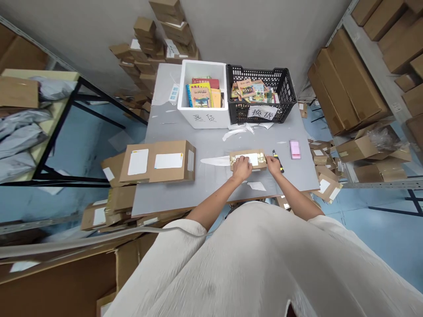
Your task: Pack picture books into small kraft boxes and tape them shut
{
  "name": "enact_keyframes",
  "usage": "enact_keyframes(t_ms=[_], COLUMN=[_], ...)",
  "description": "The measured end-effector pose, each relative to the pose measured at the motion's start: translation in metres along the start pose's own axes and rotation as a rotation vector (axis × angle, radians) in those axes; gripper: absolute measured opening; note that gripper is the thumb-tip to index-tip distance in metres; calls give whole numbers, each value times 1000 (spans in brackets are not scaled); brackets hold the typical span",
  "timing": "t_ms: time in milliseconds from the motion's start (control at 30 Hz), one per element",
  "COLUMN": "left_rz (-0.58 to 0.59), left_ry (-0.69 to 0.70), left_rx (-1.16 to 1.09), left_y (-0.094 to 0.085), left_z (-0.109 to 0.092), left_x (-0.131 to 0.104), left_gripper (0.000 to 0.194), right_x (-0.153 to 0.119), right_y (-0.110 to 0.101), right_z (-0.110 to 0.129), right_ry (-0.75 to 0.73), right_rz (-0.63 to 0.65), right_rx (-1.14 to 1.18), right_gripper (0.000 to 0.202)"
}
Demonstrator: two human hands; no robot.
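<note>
A small cardboard box point(234, 155) with a white label and shiny packing tape point(261, 159) at its ends lies near the table's front edge. My left hand point(242, 167) holds it down from above, fingers bent over its top face. At the box's right end, the fingers of my right hand point(273, 165) are pinched together beside the tape; what is between them is too small to make out. Just beyond that hand is a black and yellow utility knife point(278, 161), partly covered by the hand and wrist.
Larger labelled boxes point(170, 176) stand on the table's left side. A white foam bin point(203, 119) and a black crate point(261, 105), both holding books, stand at the back. A phone point(295, 149) lies right. Paper scraps point(256, 186) lie about; shelves point(396, 101) flank the table.
</note>
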State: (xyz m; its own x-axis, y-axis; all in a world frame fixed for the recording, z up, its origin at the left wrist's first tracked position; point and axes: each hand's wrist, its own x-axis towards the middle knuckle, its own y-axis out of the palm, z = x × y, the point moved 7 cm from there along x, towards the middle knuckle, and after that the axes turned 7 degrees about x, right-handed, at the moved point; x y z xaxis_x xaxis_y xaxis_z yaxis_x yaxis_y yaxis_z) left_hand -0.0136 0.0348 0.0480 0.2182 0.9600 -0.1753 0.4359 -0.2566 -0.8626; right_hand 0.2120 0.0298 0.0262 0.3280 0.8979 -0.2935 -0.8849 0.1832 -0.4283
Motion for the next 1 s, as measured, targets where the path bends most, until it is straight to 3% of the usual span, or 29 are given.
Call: enact_keyframes(t_ms=[233,367,467,567,700,800,900,1000], left_rz=[-187,-230,-273,-352,-457,-455,-425,-387], left_ry=[6,-84,-138,-89,15,36,62,91], left_rx=[-163,-239,-293,-346,-359,-333,-342,-379], left_y=[-45,-58,-64,-70,-78,-80,-79,-73], left_z=[3,23,48,71,99,116,124,120], left_x=[-13,-23,-33,-44,-60,-68,-70,-63], left_gripper=[23,22,26,35,37,36,36,37], right_x=[-15,-28,-34,-40,-49,-55,-56,-52], right_y=[50,66,68,77,98,112,115,105], right_z=[52,64,61,59,71,82,91,93], right_ry=[-238,-269,-209,-152,-191,-228,-262,-281], right_rz=[159,148,68,80,119,131,112,74], right_rx=[44,2,-96,-83,-33,-35,-47,-68], right_gripper=[37,39,47,53,52,45,41,40])
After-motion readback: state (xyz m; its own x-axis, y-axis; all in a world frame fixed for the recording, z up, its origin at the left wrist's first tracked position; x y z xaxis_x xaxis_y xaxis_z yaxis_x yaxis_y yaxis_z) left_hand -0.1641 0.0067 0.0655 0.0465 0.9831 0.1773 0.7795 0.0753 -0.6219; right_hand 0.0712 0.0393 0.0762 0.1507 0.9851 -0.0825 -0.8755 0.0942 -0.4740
